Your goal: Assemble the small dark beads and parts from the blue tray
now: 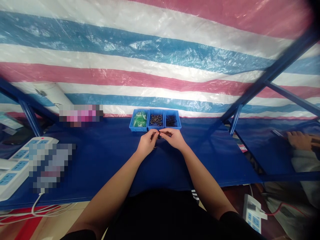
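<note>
My left hand (147, 142) and my right hand (174, 137) meet just in front of three small blue bins, with fingertips pinched close together. A tiny dark piece shows between them, too small to name. Beside my left fingers a small brassy part (155, 147) lies on the blue table (107, 160). Green and clear plastic material fills the left bin (132, 128). In the middle bin (152, 128) are many small metallic, brass-and-dark pieces. Thin black pieces lie in the right bin (177, 127).
A white power strip (27, 163) and a blurred-out object with a white cable (37, 203) lie at the left. Blue metal posts (236, 120) frame the table. At the far right is another person's hand (298, 140). Striped plastic sheeting (160, 76) hangs behind.
</note>
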`<action>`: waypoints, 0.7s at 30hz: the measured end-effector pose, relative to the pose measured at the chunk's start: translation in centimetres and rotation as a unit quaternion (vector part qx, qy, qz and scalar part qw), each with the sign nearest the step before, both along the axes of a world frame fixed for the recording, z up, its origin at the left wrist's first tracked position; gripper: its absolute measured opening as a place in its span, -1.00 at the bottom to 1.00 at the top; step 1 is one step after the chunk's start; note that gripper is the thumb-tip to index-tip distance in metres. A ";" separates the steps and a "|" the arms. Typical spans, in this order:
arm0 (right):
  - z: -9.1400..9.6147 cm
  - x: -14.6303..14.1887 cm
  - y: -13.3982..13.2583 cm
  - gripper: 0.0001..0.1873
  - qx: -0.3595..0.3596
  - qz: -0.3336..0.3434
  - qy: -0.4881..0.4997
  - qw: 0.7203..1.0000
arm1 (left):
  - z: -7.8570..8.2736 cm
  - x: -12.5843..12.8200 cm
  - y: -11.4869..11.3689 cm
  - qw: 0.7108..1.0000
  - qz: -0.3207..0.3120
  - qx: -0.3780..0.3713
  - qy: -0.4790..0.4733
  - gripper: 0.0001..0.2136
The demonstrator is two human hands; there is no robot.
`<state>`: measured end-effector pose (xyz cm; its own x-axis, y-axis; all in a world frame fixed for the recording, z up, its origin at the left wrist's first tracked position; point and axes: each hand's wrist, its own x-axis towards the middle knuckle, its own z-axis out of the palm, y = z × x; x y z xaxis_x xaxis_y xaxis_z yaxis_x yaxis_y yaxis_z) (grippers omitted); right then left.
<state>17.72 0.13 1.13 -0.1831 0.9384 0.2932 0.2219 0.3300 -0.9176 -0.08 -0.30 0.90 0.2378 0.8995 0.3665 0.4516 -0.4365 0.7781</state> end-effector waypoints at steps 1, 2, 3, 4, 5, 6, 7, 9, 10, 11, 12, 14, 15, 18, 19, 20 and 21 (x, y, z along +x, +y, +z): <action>0.1 0.0 0.0 -0.66 0.004 0.001 -0.001 1.000 | 0.0 0.0 0.0 1.000 0.002 -0.002 0.001 -0.78; 0.1 0.0 0.0 -0.66 0.006 0.002 -0.001 1.000 | 0.0 0.0 -0.1 1.000 0.004 -0.004 0.003 -0.77; 0.2 0.0 0.0 -0.66 0.007 0.001 -0.001 1.000 | 0.0 0.0 -0.1 1.000 0.005 -0.003 0.006 -0.77; 0.2 0.0 -0.1 -0.67 0.007 -0.001 -0.002 1.000 | 0.0 0.0 -0.1 1.000 0.005 -0.003 0.010 -0.77; 0.3 0.0 -0.1 -0.68 0.006 -0.004 -0.002 1.000 | 0.0 0.0 -0.1 1.000 0.004 -0.002 0.011 -0.77; 0.3 0.0 -0.1 -0.69 0.006 -0.008 -0.002 1.000 | 0.0 0.0 -0.1 1.000 0.001 -0.001 0.009 -0.77; 0.4 0.0 -0.1 -0.70 0.005 -0.011 -0.002 1.000 | -0.1 0.1 -0.1 1.000 -0.001 0.000 0.005 -0.77; 0.4 0.0 -0.1 -0.70 0.005 -0.010 -0.004 1.000 | -0.1 0.1 -0.1 1.000 -0.003 0.003 -0.005 -0.76; 0.4 0.0 -0.1 -0.70 0.004 -0.008 -0.005 1.000 | -0.2 0.2 -0.1 1.000 -0.002 0.004 -0.009 -0.76; 0.4 0.0 -0.1 -0.70 0.003 -0.005 -0.008 1.000 | -0.2 0.2 -0.1 1.000 0.000 0.006 -0.009 -0.76; 0.4 0.1 -0.1 -0.70 0.001 -0.002 -0.011 1.000 | -0.2 0.2 0.0 1.000 0.002 0.007 -0.008 -0.77; 0.4 0.1 -0.1 -0.70 -0.004 -0.001 -0.016 1.000 | -0.1 0.1 0.0 1.000 0.006 0.005 -0.002 -0.78; 0.4 0.0 -0.1 -0.70 -0.004 -0.001 -0.016 1.000 | -0.1 0.1 0.0 1.000 0.008 0.003 0.002 -0.78; 0.4 0.0 -0.2 -0.69 0.007 0.000 -0.013 1.000 | 0.0 -0.1 0.1 1.000 0.005 -0.003 0.010 -0.77; 0.3 0.0 -0.2 -0.69 0.013 0.001 -0.014 1.000 | 0.0 -0.1 0.1 1.000 0.004 -0.005 0.012 -0.77; 0.3 0.0 -0.2 -0.70 0.019 0.002 -0.017 1.000 | 0.0 -0.1 0.1 1.000 0.008 -0.006 0.013 -0.77; 0.3 0.0 -0.1 -0.71 0.023 0.000 -0.021 1.000 | 0.0 -0.1 0.0 1.000 0.010 -0.008 0.013 -0.77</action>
